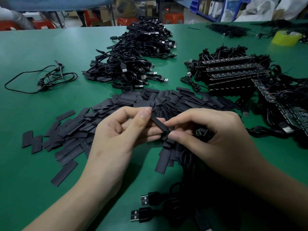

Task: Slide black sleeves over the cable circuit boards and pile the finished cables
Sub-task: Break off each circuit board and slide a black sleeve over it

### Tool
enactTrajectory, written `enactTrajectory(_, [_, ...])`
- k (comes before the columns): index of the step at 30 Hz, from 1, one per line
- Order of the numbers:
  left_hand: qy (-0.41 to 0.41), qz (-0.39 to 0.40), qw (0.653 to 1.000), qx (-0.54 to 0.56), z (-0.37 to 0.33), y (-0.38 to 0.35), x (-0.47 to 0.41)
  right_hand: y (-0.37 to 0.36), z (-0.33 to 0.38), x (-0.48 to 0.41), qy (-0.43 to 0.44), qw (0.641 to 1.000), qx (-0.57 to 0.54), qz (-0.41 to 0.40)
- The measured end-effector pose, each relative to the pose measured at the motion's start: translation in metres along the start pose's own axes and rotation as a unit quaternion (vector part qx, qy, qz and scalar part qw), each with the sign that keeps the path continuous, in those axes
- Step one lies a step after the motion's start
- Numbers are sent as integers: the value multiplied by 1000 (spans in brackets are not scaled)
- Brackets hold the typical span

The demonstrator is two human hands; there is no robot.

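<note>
Sleeve (pixel 158 124) between left hand (pixel 116 133), right hand (pixel 210 130)

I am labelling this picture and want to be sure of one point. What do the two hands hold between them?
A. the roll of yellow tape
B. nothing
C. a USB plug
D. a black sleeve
D: the left hand pinches the upper end of a black sleeve and the right hand pinches its lower end, while the yellow tape lies far off on the table.
</note>
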State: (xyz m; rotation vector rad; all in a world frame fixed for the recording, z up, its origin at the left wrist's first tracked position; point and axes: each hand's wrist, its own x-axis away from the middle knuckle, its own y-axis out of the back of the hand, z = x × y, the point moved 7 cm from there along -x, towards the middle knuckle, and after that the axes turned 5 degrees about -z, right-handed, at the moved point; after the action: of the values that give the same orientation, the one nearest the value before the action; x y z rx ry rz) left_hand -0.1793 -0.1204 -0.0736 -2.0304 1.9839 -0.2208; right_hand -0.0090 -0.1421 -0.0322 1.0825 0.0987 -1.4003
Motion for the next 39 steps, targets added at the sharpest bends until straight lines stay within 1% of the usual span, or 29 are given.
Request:
enactTrajectory(5, [-23, 20, 1000, -6, -2, -7, 4, 1, 2, 2, 12, 999, 26, -35])
enactTrajectory(10, [-17, 26, 1000, -6, -3, -9, 4, 0, 3, 5, 15, 997, 53, -52])
enactTrajectory(18, [-2, 33, 999, 1, -1, -10, 5, 0, 3, 8, 11, 996, 49, -67])
enactTrajectory(27, [13, 34, 999, 10, 0, -8, 4, -1, 5, 6, 18, 997, 39, -57])
enactTrajectory(33, [35, 9, 999, 27, 4, -4, 3, -2, 4, 1, 5, 1000, 12, -20])
enactTrajectory(36, [41, 11, 999, 25, 6, -5, 4, 0, 3, 1, -4, 1000, 11, -19])
enactTrajectory(39, [45, 15, 999, 22, 6, -6, 4, 0, 5, -1, 7, 999, 32, -13])
